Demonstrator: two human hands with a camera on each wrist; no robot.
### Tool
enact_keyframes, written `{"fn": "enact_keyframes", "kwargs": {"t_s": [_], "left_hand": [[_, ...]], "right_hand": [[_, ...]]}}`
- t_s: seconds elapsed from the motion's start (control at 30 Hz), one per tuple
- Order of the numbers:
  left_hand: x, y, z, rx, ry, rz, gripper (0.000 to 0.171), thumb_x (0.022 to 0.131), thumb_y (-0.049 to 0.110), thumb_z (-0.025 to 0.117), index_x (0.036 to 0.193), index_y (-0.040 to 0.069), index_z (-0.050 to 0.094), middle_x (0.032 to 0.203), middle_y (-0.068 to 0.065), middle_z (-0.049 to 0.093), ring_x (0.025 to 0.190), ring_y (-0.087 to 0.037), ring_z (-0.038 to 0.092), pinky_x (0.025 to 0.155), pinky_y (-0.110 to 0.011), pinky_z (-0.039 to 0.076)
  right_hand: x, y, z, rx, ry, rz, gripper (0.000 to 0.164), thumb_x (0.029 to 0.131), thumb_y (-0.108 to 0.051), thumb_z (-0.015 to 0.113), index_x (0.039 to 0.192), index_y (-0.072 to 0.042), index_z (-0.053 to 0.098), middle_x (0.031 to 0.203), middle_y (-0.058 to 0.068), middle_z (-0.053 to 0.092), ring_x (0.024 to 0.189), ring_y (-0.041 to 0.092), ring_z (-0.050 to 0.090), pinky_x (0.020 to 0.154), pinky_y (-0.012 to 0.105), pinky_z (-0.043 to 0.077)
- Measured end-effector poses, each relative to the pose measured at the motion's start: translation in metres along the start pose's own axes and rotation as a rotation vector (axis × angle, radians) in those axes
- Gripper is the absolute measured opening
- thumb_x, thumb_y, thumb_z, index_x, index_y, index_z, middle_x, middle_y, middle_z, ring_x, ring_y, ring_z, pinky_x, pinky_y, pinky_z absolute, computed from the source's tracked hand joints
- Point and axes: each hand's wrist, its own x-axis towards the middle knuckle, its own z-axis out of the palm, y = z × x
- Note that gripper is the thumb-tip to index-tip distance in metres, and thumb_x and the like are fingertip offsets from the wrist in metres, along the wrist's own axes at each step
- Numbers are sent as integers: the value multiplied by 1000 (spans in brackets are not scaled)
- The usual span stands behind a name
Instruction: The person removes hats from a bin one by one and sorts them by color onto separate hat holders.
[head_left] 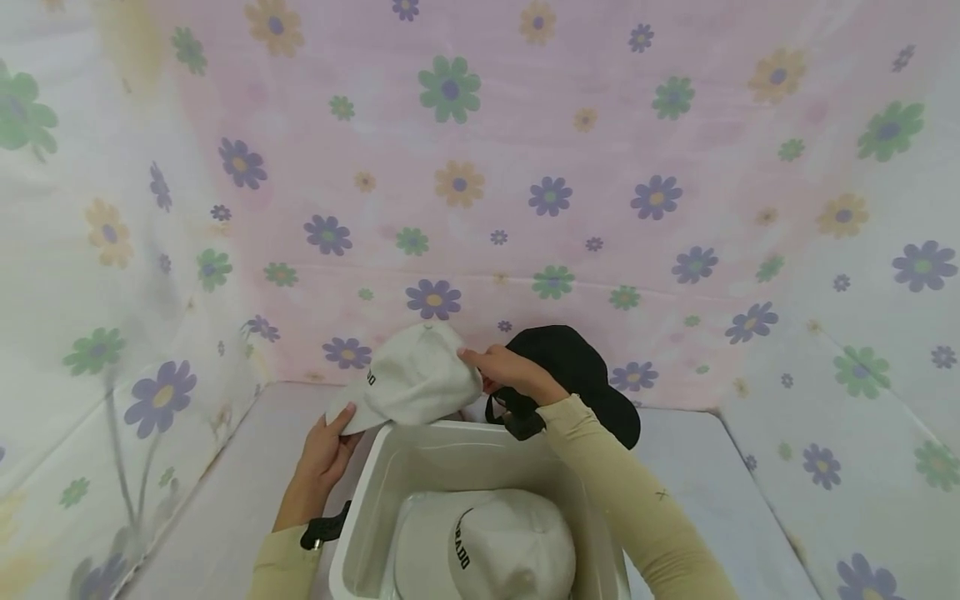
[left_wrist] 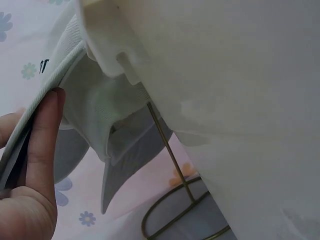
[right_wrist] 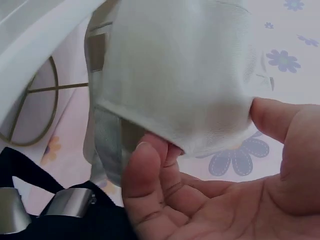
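Behind the bin, a white cap (head_left: 423, 375) with dark lettering is held between both hands. My left hand (head_left: 322, 454) pinches its brim (left_wrist: 37, 107), thumb on top and fingers underneath. At the back of the cap, my right hand (head_left: 517, 372) pinches the lower edge, with fingertips (right_wrist: 145, 160) under the fabric. More light fabric (left_wrist: 130, 167) hangs below the cap in the left wrist view; whether it is a second cap I cannot tell. Beneath it stands a thin brass-coloured wire stand (left_wrist: 170, 147). A black cap (head_left: 562, 358) is partly hidden behind my right hand.
A white plastic bin (head_left: 367, 492) stands in front, between the forearms. Inside it lies another white cap (head_left: 517, 550) with dark lettering, brim to the left. Flower-printed cloth (head_left: 495, 150) walls off the back and both sides of the pale table (head_left: 697, 483).
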Motion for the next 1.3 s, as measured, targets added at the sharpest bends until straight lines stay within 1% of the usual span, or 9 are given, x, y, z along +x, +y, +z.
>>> {"fn": "enact_keyframes", "kwargs": {"t_s": [0.17,0.3,0.4,0.57,0.77,0.93,1.03,1.23,1.3], "left_hand": [[1,7,3,-28,16,-11,56,108,20,48,155,5,22,109,11,61,101,2,65,96,-17,51],[3,13,6,-31,42,-26,47,108,17,47,149,4,29,104,11,63,96,2,65,92,-16,52],[9,16,8,-9,51,-26,40,108,14,47,143,2,34,98,12,63,93,2,64,89,-15,53],[18,21,12,77,24,-19,36,108,15,47,139,-1,37,99,11,61,93,3,64,90,-16,53],[23,29,11,171,-1,-32,45,108,13,47,146,-5,31,100,12,59,92,4,64,89,-16,54],[26,33,9,192,-17,-44,57,108,13,48,153,-9,21,98,12,60,91,3,65,89,-17,54],[28,34,7,194,-28,-51,59,108,13,49,154,-9,20,97,13,61,91,3,65,89,-17,54],[33,29,-1,242,-58,-45,63,108,17,49,156,-8,17,102,12,59,94,2,63,87,-18,55],[35,24,-4,273,-66,-31,63,108,19,50,156,-7,18,104,10,58,94,1,63,84,-18,55]], "right_hand": [[3,0,-4,80,-26,18,55,106,-50,44,95,-2,68,79,7,62,68,20,57,71,32,54],[7,0,-5,271,3,9,55,108,-42,48,127,7,61,108,17,67,93,26,68,96,38,55],[9,-1,-5,433,61,-31,55,108,-31,52,143,11,46,132,26,59,122,34,62,110,44,47],[10,-6,-7,577,96,-88,53,106,-20,57,146,12,42,140,29,54,130,37,57,110,45,46],[14,-11,-9,652,38,4,60,104,-24,60,150,7,39,143,24,53,126,33,59,111,45,45],[14,-12,-9,735,27,18,71,105,-22,59,158,5,19,158,24,36,142,37,45,116,47,38],[13,-11,-8,711,35,-12,72,105,-22,59,158,5,19,161,23,32,144,37,42,117,48,37],[11,-5,-1,381,55,-60,60,99,-31,68,144,2,46,138,19,55,121,31,61,102,47,52],[11,0,2,333,55,-70,59,97,-31,71,142,0,49,132,17,58,113,29,64,97,47,54]]}}
